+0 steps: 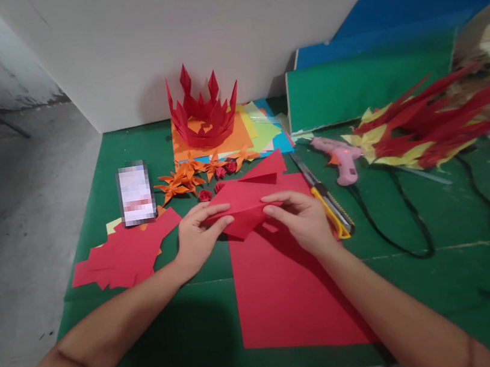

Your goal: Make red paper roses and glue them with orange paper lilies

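Between my two hands is a folded piece of red paper, raised over the table with flaps sticking up at its far right. My left hand pinches its left end between thumb and fingers. At the right end, my right hand pinches the fold in the same way. Below it lies a large red paper sheet, partly hidden by the held piece and my right hand. A yellow utility knife rests just right of my right hand, with scissors or another blade beside it that I cannot make out fully.
A red paper crown stands on coloured sheets at the back. Orange paper flowers lie before it. Red cut pieces and a phone are left. A pink glue gun with a black cord sits right, by a red-yellow paper piece.
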The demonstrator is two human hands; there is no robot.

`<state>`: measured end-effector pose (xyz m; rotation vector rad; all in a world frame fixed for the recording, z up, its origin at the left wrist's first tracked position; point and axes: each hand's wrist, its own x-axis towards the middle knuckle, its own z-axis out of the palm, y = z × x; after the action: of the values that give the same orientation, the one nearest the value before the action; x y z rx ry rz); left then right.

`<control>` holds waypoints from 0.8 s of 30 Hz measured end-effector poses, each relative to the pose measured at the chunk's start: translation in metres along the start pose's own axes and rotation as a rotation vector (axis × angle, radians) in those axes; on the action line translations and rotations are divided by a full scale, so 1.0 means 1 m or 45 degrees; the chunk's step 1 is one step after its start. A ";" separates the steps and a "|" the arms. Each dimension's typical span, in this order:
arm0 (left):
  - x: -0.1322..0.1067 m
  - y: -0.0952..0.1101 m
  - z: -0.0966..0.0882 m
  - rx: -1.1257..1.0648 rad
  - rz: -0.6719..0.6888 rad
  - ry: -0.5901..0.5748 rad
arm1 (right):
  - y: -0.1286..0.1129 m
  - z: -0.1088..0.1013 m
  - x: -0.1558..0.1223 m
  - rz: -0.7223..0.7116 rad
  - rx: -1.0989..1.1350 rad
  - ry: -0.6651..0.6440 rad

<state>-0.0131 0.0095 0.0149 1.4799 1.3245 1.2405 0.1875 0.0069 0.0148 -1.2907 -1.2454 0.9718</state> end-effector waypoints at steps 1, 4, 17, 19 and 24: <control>0.000 0.000 0.000 -0.001 -0.001 -0.007 | 0.001 -0.001 0.001 -0.009 -0.007 -0.002; 0.000 0.000 -0.001 0.003 -0.020 -0.023 | 0.005 -0.003 0.001 -0.018 0.008 -0.041; -0.001 0.003 0.002 -0.245 -0.178 -0.226 | 0.003 -0.004 -0.001 0.191 0.133 -0.365; -0.002 0.003 0.003 -0.292 -0.226 -0.238 | 0.002 -0.002 -0.003 0.210 0.157 -0.363; -0.005 0.002 0.008 -0.464 -0.352 -0.214 | -0.002 0.005 -0.008 0.201 0.206 -0.336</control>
<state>-0.0047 0.0049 0.0144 1.0784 1.0805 1.0833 0.1814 -0.0002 0.0152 -1.1735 -1.2469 1.3634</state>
